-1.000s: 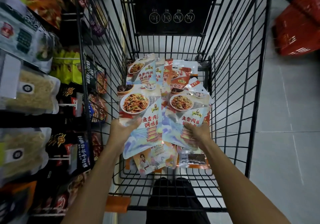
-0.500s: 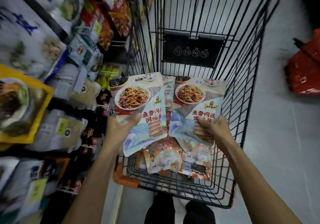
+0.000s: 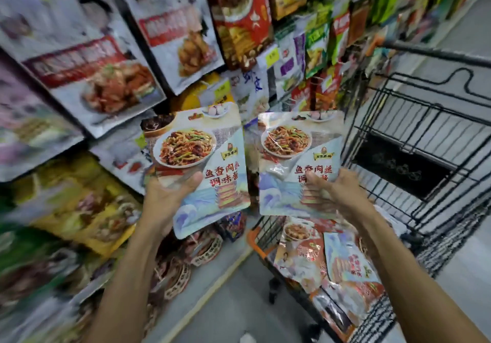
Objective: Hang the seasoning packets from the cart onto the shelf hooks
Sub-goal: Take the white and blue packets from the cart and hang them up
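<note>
The left forearm (image 3: 125,276) and right forearm (image 3: 414,276) are bare along all their visible length, long and slender, narrowing at the wrists. The left hand (image 3: 170,196) and right hand (image 3: 334,194) are bare too. The right fingers (image 3: 314,180) are blurred. A pale shape (image 3: 247,338) at the bottom edge may be a shoe; I cannot tell.

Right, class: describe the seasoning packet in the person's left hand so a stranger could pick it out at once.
Start at the black wire cart on the right; just left of it, two matching stir-fry seasoning packets are held up. Take the left packet, gripped by the left hand. Unlike the right packet in the right hand, it sits nearer the hanging shelf packets and is tilted.
</note>
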`<state>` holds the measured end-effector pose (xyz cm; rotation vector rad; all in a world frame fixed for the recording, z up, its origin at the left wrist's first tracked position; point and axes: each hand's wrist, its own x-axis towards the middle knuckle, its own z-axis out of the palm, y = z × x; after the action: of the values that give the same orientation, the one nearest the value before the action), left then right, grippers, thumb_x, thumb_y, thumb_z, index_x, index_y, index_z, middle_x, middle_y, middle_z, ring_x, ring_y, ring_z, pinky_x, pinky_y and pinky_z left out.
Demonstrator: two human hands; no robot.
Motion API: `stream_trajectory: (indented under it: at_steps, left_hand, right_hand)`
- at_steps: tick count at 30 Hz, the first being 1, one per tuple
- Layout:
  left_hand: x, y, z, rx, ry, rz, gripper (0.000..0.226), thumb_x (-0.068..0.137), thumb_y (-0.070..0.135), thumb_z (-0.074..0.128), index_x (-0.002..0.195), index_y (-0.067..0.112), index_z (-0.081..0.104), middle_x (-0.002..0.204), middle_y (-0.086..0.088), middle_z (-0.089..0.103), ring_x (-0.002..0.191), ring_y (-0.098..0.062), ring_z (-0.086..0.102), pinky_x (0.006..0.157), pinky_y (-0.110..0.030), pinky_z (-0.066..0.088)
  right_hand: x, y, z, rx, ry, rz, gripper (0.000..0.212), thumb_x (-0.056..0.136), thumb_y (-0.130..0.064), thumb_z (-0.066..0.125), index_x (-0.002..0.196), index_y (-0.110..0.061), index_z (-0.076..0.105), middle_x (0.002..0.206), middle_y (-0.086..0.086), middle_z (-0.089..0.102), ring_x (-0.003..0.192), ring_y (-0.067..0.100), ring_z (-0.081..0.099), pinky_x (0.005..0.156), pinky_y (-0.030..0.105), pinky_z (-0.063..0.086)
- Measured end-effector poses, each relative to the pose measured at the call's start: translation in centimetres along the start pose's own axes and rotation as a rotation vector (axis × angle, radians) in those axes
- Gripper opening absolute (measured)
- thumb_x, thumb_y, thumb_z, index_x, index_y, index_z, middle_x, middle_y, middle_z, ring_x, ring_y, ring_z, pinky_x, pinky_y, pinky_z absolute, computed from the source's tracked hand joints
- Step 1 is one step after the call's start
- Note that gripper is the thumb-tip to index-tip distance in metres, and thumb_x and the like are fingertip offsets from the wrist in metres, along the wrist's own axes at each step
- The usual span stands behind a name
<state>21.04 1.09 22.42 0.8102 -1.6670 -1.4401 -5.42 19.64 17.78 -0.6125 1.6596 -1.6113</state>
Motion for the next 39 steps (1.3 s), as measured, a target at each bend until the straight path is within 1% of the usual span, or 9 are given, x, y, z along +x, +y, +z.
stream_trajectory:
  at_steps: [3,7,12,16,22,26,30,35,39]
  left_hand:
    - [-3.1,3.4,-5.2,0.002,0.179,-0.027,0.038,0.057,0.039,0.084,0.088,0.018,0.077,0.097,-0.002,0.075,0.09,-0.022,0.069,0.083,-0.044,0.057]
    - [-7.5,8.0,-11.3,0.025,0.316,0.056,0.055,0.06,0.036,0.087,0.106,0.011,0.071,0.107,-0.003,0.073,0.1,-0.024,0.068,0.086,-0.041,0.055]
    - [-12.8,12.3,-18.2,0.053,0.484,0.115,0.037,0.063,0.035,0.084,0.092,0.014,0.076,0.097,-0.006,0.075,0.09,-0.023,0.07,0.08,-0.04,0.056]
    - [-16.7,14.3,-22.5,-0.001,0.518,0.177,0.023,0.064,0.026,0.084,0.084,0.017,0.077,0.093,-0.004,0.075,0.083,-0.018,0.071,0.069,-0.031,0.056]
    - [-21.3,15.0,-29.2,-0.004,0.627,0.144,0.048,0.063,0.03,0.086,0.087,-0.007,0.068,0.098,-0.018,0.072,0.089,-0.031,0.068,0.08,-0.047,0.054]
    - [-22.7,15.0,-32.6,0.035,0.681,0.15,0.056,0.063,0.034,0.079,0.075,-0.017,0.058,0.084,-0.025,0.068,0.074,-0.029,0.065,0.069,-0.041,0.054]
    - [-23.0,15.1,-35.3,0.037,0.703,0.156,0.027,0.07,0.022,0.074,0.065,-0.002,0.063,0.074,-0.013,0.073,0.067,-0.023,0.069,0.059,-0.03,0.056]
    - [-22.3,15.1,-37.1,0.061,0.729,0.166,0.018,0.072,0.016,0.07,0.055,0.013,0.072,0.067,-0.001,0.073,0.062,-0.012,0.069,0.055,-0.022,0.053]
    - [-22.0,14.6,-37.8,0.029,0.737,0.187,0.007,0.071,0.016,0.072,0.066,0.015,0.075,0.077,-0.003,0.075,0.069,-0.016,0.071,0.058,-0.025,0.055]
  right_hand:
    - [-0.1,-3.3,4.4,0.016,-0.148,-0.061,0.03,0.068,-0.034,0.077,0.088,-0.014,0.069,0.082,0.001,0.076,0.074,0.016,0.072,0.059,0.028,0.056]
    - [-1.1,-7.0,10.7,0.006,-0.319,-0.156,0.032,0.07,-0.033,0.076,0.094,-0.012,0.07,0.093,0.004,0.076,0.08,0.017,0.073,0.064,0.028,0.058]
    - [-3.0,-10.5,19.1,-0.008,-0.52,-0.268,0.031,0.069,-0.036,0.077,0.085,-0.011,0.067,0.083,0.008,0.071,0.073,0.023,0.069,0.054,0.033,0.056]
    - [-4.9,-12.4,24.9,-0.015,-0.66,-0.33,0.041,0.068,-0.043,0.078,0.077,-0.01,0.056,0.069,0.012,0.05,0.064,0.024,0.05,0.049,0.028,0.042]
    - [-8.5,-13.3,32.2,0.001,-0.769,-0.364,0.014,0.069,-0.032,0.077,0.066,-0.023,0.066,0.064,-0.003,0.065,0.06,0.012,0.066,0.05,0.02,0.051]
    - [-10.4,-13.4,37.0,-0.021,-0.823,-0.298,0.027,0.068,-0.03,0.078,0.086,-0.012,0.068,0.075,0.001,0.073,0.068,0.016,0.072,0.049,0.028,0.055]
    - [-11.3,-13.9,41.8,-0.058,-0.859,-0.272,0.016,0.081,-0.02,0.074,0.091,-0.012,0.065,0.076,0.001,0.073,0.071,0.021,0.072,0.051,0.038,0.059]
    - [-11.6,-15.0,46.9,-0.065,-0.874,-0.255,0.008,0.085,-0.016,0.071,0.089,-0.017,0.065,0.073,-0.006,0.073,0.061,0.007,0.07,0.043,0.021,0.051]
    - [-11.0,-15.5,48.8,-0.079,-0.851,-0.236,0.008,0.084,-0.019,0.073,0.086,-0.018,0.065,0.071,-0.006,0.072,0.06,0.011,0.07,0.042,0.025,0.051]
